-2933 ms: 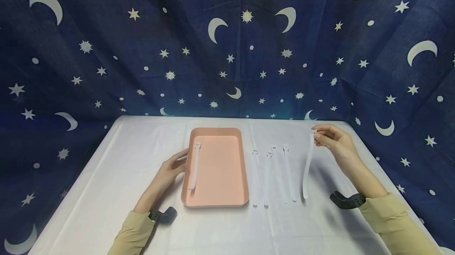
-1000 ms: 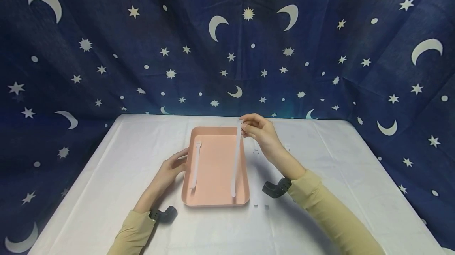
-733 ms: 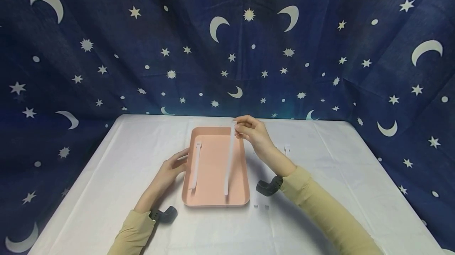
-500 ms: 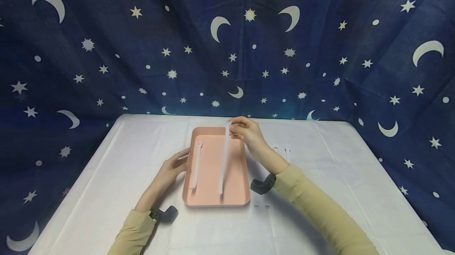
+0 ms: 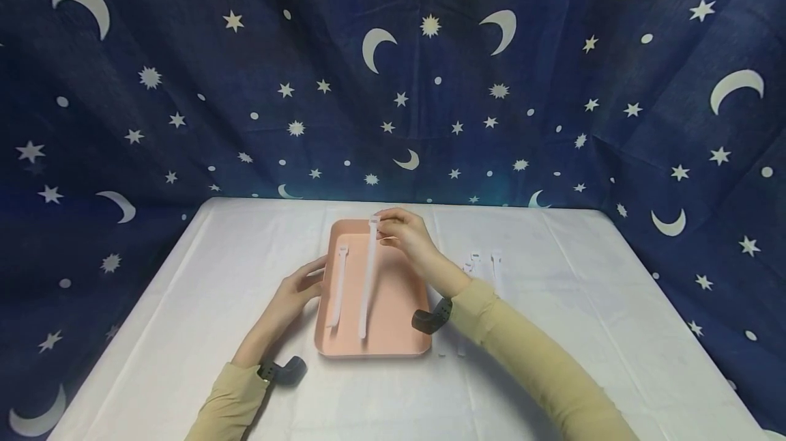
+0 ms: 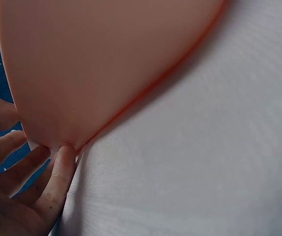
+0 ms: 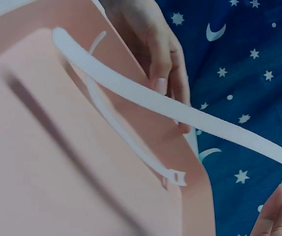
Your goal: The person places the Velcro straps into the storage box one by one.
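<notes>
A white hook-and-loop cable tie (image 5: 369, 270) hangs from my right hand (image 5: 410, 235), whose thumb and fingers pinch its slotted head. Its free tail reaches down over the pink tray (image 5: 399, 321), casting a shadow on the floor in the right wrist view. Another white cable tie (image 5: 339, 284) lies lengthwise along the tray's left wall, its slotted head (image 7: 179, 177) at the far end. My left hand (image 5: 296, 292) rests against the tray's left side. Seen from the left wrist, the fingertips (image 6: 66, 155) touch the outer wall (image 6: 106, 64).
Right of the tray, several more white cable ties (image 5: 497, 265) lie on the white tablecloth (image 5: 589, 332), partly hidden under my right forearm (image 5: 522, 352). A dark blue curtain (image 5: 344, 134) with moons and stars rises behind the table.
My right hand has carried the cable tie leftward from the table's right side to above the tray, moving it past the middle toward the lying tie. The left hand and tray stay put.
</notes>
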Tool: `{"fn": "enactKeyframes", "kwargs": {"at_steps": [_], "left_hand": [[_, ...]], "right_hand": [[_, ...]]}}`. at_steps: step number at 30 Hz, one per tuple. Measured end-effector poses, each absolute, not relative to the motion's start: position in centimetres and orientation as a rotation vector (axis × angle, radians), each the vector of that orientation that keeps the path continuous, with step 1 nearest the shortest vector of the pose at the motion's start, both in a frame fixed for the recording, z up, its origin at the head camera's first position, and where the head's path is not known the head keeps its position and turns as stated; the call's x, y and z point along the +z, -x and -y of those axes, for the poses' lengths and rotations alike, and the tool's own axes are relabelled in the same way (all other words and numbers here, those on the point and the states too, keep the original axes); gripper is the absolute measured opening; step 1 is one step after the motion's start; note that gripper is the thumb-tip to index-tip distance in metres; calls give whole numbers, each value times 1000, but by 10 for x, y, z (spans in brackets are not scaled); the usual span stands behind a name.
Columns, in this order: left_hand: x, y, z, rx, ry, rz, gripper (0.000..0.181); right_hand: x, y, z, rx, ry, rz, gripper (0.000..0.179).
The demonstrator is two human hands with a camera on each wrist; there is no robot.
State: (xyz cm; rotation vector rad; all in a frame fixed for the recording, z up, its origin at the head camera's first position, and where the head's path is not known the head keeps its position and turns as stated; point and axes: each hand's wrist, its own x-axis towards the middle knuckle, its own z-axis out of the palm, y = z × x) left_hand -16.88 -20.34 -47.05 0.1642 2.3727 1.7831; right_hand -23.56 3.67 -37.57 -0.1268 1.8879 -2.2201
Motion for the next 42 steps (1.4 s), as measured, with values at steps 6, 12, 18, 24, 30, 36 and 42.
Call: {"fn": "enactKeyframes", "kwargs": {"at_steps": [6,12,18,24,30,36,42], "left_hand": [[-471,169,206,1790,-179,-2377,59],[-470,169,206,1771,-161,-2383,60],[-470,168,206,1766,-146,-2378,60],[-470,168,204,1758,-134,-2378,60],[-470,169,204,1773,-144,-2374,59],[-471,170,204,1761,-141,-2377,59],[-471,170,203,1755,-136,-2380,59]], "right_hand": [[-385,240,-25,-2194,64,-1927,22],[-396,245,-16,-2182,-30,-2000,21],[-408,249,-11,-2104,-11,-2052,23],[-415,250,-5,-2081,-4,-2078,24],[-423,251,-2,-2002,-24,-2133,22],[-430,252,1,-1932,-48,-2173,23],[-436,254,4,-1890,-83,-2202,24]]}}
